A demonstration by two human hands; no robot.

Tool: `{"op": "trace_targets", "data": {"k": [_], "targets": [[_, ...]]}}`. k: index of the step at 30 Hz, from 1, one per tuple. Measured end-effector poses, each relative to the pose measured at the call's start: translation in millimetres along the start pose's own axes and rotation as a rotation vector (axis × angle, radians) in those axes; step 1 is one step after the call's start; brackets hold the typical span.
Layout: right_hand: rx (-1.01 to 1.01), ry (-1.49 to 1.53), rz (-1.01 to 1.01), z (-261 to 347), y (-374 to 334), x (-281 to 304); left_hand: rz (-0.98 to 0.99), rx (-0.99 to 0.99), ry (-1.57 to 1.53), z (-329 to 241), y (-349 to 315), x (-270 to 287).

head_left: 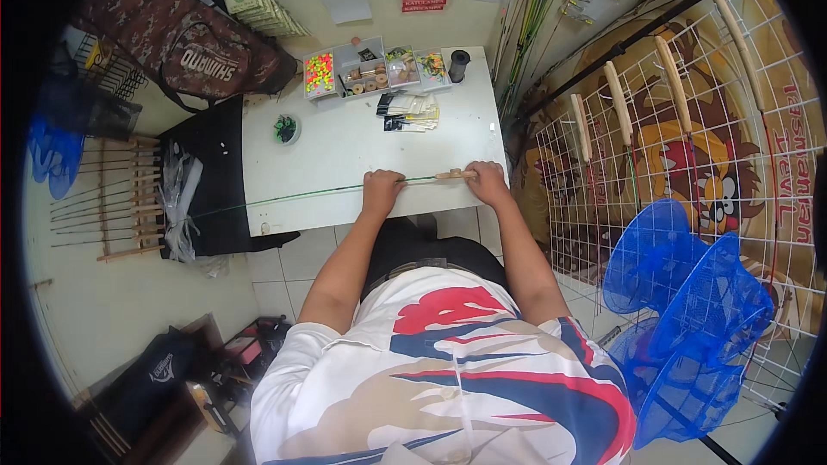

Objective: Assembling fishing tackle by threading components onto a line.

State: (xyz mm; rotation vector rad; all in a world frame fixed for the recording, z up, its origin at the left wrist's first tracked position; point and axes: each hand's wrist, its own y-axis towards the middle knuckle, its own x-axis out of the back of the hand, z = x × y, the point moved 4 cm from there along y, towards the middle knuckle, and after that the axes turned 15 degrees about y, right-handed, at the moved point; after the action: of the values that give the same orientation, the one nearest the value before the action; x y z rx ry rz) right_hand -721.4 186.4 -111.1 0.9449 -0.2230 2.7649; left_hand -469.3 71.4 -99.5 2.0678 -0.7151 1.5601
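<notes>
A fishing rod with a thin green shaft (301, 196) lies across the near part of the white table (336, 155), its thin end reaching past the table's left edge. My left hand (381, 191) is closed around the green shaft near the table's front edge. At the rod's right end, my right hand (488, 182) is closed on the pale wooden handle (450, 174). Part of the handle shows between my two hands; the rest is covered by my right fingers.
Toward the back stand a tray of orange and yellow beads (319, 75), a box with cork rings (369, 83), a dark cylinder (459, 66), several packets (413, 112) and a potted plant (286, 128). Rods hang on a white grid (594, 198) at right, above blue nets (689, 310).
</notes>
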Motion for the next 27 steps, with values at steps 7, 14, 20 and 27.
{"op": "trace_targets", "data": {"k": [7, 14, 20, 27], "targets": [[-0.013, -0.005, -0.013, -6, -1, 2, -0.017, 0.055, -0.152, 13, -11, -6], [0.018, -0.075, -0.029, -6, -2, -4, -0.029, 0.039, -0.189, 4, -5, -9], [-0.005, -0.047, -0.044, 2, -5, 0, 0.000, 0.035, -0.149, 4, -3, -8], [-0.039, -0.027, -0.071, 9, -7, 4, -0.055, 0.068, -0.073, 2, -8, 2]]}}
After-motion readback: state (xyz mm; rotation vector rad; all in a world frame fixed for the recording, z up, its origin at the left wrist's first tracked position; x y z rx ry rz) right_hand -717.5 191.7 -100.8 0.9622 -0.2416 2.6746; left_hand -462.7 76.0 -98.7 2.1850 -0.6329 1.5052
